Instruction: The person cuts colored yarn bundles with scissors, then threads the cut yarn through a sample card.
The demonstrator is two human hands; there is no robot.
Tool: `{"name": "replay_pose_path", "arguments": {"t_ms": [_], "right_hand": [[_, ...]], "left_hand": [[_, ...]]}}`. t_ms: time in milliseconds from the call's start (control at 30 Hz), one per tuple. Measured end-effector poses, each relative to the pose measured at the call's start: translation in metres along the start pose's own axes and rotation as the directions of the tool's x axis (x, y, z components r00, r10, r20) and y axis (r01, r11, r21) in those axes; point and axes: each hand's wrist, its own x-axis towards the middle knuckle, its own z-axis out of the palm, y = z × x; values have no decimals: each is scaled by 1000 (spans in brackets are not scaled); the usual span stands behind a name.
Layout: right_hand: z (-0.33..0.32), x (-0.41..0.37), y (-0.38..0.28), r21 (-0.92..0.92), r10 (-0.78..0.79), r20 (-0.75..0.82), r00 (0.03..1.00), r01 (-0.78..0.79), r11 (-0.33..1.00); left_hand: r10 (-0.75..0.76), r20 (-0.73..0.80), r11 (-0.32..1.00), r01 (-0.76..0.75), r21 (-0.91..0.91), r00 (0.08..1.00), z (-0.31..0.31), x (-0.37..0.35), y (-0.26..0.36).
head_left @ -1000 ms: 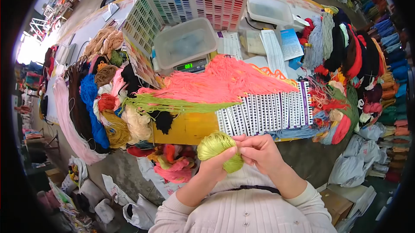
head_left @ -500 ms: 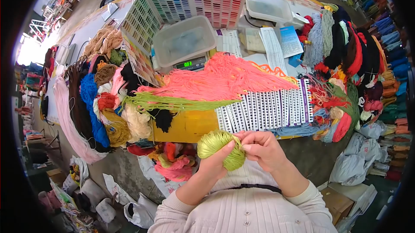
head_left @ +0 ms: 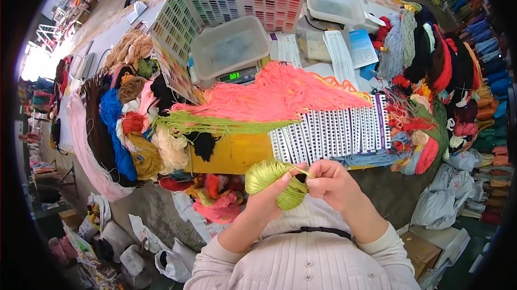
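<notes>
A ball of yellow-green thread is held in front of the chest, at the table's front edge. My left hand wraps round its lower side, thumb on top. My right hand is pinched on a short strand drawn out at the ball's right side. Beyond them, a heap of coral-pink thread lies across the table, with a light green bundle along its front. Punched white cards with rows of dark holes lie to the right of the bundle.
A clear plastic tub rests over a digital scale. An open colour chart stands behind it. Skeins in many colours are piled left and right. Another clear tub and printed papers lie farther back.
My right hand has moved slightly right and up from the ball, and a strand now shows stretched between ball and fingers. The ball has turned a little in my left hand.
</notes>
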Motion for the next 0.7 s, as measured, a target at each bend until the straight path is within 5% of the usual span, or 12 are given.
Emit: {"name": "replay_pose_path", "arguments": {"t_ms": [133,233,333,700], "right_hand": [[1,-1,-2,58,30,-61,998,-26,998],[14,0,-5,-158,14,-204,979,-47,986],[9,4,4,-359,-128,-135,983,72,931],[15,7,2,-161,-96,-154,983,71,984]], "left_hand": [[-8,31,992,12,-128,999,-3,-2,-1],[-2,69,992,11,-126,998,-1,-1,2],[82,81,996,-85,34,993,-1,2,-2],[17,16,999,-16,-33,1000,1,5,1]]}}
